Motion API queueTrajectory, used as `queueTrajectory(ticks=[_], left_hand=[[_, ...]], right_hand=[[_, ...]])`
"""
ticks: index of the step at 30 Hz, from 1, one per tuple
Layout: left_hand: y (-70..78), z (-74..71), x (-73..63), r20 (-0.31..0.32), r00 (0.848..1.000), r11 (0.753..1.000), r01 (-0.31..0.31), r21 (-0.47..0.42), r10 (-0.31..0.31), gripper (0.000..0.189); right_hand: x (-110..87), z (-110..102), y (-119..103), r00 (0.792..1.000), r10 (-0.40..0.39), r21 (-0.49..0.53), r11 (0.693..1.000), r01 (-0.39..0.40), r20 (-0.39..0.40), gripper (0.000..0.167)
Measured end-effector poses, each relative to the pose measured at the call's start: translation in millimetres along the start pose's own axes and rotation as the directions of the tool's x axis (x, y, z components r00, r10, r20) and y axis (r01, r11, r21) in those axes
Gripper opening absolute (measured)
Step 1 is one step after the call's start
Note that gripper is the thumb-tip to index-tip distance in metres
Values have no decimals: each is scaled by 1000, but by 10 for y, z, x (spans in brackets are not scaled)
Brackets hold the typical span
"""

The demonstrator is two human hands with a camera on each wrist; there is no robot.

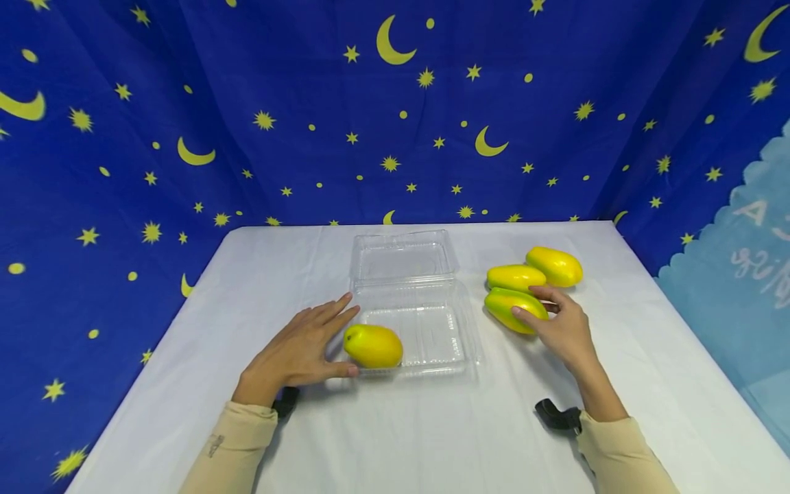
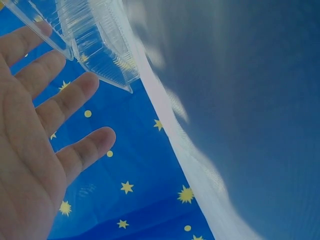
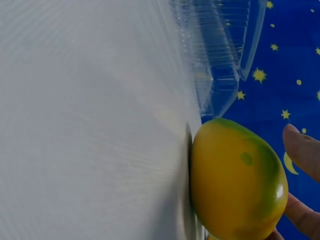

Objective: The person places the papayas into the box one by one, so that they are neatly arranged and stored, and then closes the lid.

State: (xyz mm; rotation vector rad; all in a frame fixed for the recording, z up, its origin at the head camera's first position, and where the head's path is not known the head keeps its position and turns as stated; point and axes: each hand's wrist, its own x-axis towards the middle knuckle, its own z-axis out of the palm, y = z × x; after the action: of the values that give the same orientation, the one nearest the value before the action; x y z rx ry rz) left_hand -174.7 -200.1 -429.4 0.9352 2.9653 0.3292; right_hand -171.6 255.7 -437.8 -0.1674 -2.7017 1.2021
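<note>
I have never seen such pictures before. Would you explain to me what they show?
No machine here: a person works with two bare hands. The wide picture comes from a camera on the person's head; the two others come from cameras on the wrists, one left, one right. On the white tablecloth stands an open, clear plastic clamshell box with one papaya inside. To the right lie a rear papaya, a middle papaya and a front papaya. The left hand is spread at the box's left side and holds nothing. The right hand has thumb and fingers at the front papaya; whether they grip it, I cannot tell.
</note>
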Motion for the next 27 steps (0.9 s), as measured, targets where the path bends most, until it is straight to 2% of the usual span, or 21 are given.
queueTrajectory(ticks=[15,27], left_hand=[[-17,-14,-1,-7,1000,1000,-3,9,3,105],[-14,0,-7,-15,1000,1000,-8,1,8,104]], right_hand=[[30,42,16,993,97,-20,995,-96,66,83],[3,-64,35,981,118,-10,993,-118,153,90]])
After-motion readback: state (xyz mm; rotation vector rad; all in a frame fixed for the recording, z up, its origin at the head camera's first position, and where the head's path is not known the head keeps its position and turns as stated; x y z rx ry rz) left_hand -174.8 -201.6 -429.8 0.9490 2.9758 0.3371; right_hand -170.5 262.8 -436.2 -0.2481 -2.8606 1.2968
